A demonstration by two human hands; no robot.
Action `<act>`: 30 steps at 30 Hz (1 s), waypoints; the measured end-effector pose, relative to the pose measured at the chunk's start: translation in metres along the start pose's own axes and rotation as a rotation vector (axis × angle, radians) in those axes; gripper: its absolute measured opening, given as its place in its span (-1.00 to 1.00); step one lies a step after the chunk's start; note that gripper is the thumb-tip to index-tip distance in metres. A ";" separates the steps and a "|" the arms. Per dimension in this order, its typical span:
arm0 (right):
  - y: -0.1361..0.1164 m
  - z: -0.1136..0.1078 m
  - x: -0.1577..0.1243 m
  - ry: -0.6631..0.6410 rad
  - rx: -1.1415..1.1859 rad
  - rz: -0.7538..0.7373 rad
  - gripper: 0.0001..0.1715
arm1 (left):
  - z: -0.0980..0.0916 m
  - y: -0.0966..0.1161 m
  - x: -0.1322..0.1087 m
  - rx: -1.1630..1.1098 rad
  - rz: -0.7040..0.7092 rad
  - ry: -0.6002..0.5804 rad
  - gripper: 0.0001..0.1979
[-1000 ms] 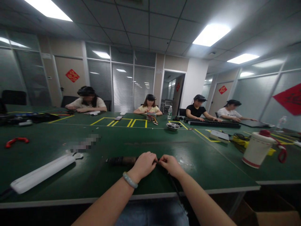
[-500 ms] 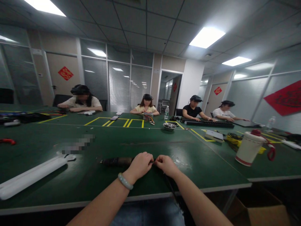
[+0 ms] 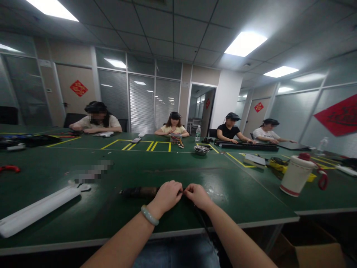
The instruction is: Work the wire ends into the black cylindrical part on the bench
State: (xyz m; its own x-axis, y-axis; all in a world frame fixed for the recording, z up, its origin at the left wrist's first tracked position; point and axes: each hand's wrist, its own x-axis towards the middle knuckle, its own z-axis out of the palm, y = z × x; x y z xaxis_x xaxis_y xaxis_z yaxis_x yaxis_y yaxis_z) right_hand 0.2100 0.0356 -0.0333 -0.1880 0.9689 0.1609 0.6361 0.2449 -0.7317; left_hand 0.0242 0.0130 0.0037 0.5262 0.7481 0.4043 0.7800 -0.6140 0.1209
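My left hand and my right hand rest close together on the green table, fingertips pinched toward each other over something small that I cannot make out. A pale green bangle circles my left wrist. A dark cylindrical tool lies on the table just left of my left hand. A thin dark cable runs from under my right hand toward the table's near edge.
A long white strip lies at left; red-handled pliers sit farther left. A white jug with a red lid stands at right, a metal bowl mid-table. Several people sit along the far side. A cardboard box is below right.
My hands keep the same pinched pose. The view has swung slightly to the right, so the table items sit further left in the frame.
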 end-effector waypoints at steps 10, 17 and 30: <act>-0.003 -0.003 0.001 -0.011 -0.003 -0.023 -0.80 | 0.001 0.001 0.002 -0.010 0.004 -0.017 -0.97; -0.003 -0.004 -0.001 -0.033 -0.016 -0.036 -0.79 | 0.000 0.001 0.002 -0.016 0.006 -0.038 -0.96; 0.002 -0.003 -0.001 -0.014 0.002 -0.056 -0.79 | 0.004 -0.003 0.002 -0.032 0.025 -0.001 -0.94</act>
State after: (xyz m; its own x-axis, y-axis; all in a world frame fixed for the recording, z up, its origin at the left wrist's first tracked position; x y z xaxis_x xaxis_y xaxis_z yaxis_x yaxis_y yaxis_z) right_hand 0.2137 0.0350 -0.0324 -0.2339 0.9531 0.1923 0.6226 0.2987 -0.7233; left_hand 0.0243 0.0178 0.0008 0.5455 0.7327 0.4070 0.7556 -0.6401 0.1395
